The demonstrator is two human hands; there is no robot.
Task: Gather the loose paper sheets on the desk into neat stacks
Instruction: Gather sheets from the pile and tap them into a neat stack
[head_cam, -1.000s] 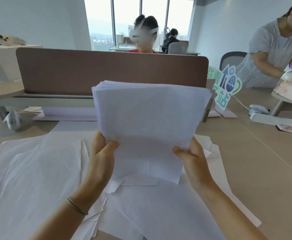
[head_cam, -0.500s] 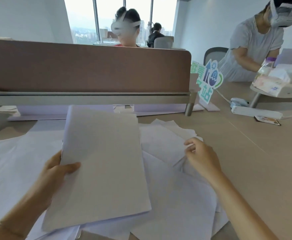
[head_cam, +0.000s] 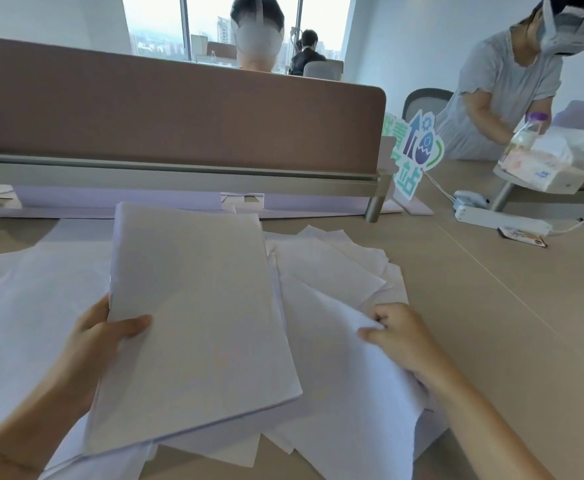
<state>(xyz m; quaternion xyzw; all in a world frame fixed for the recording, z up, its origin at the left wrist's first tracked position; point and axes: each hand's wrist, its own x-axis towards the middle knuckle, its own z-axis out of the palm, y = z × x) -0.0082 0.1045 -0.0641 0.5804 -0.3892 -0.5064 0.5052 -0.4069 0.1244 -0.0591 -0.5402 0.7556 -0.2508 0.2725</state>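
on the near left, the left hand [head_cam: 105, 336] now holds the stack [head_cam: 193, 320] alone, so the right hand [head_cam: 399, 336] pinches a loose sheet [head_cam: 349, 375] to add.

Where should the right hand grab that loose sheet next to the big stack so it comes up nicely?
By the raised near corner, from the right. The right hand already pinches the loose sheet there, where its edge curls off the pile, while the left hand holds the stack.

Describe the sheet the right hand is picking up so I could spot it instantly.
Below the brown desk divider, white loose sheets fan across the desk. To the right of the squared stack in the left hand, one sheet has its edge lifted, pinched by the right hand; the others lie flat.
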